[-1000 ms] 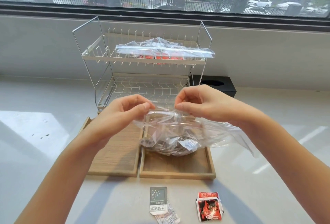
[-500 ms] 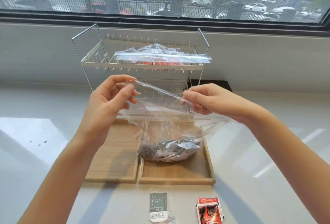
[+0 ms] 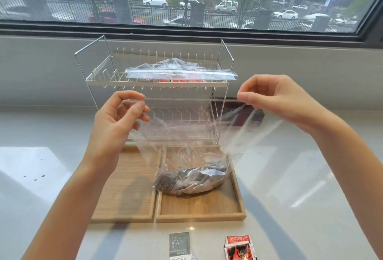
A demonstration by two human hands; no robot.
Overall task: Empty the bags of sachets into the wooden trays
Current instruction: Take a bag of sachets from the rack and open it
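Two hands, left hand (image 3: 116,123) and right hand (image 3: 277,98), pinch the top corners of the clear bag (image 3: 186,135) between fingers; its sachets (image 3: 192,179) hang below, resting in the right wooden tray (image 3: 238,214), mouth stretched sideways.

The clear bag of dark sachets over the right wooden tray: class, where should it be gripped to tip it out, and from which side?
Grip the clear bag by its bottom corners, reaching from below, near the sachets. They sag there while both hands hold its mouth up, so lifting the base should spill them into the right wooden tray.
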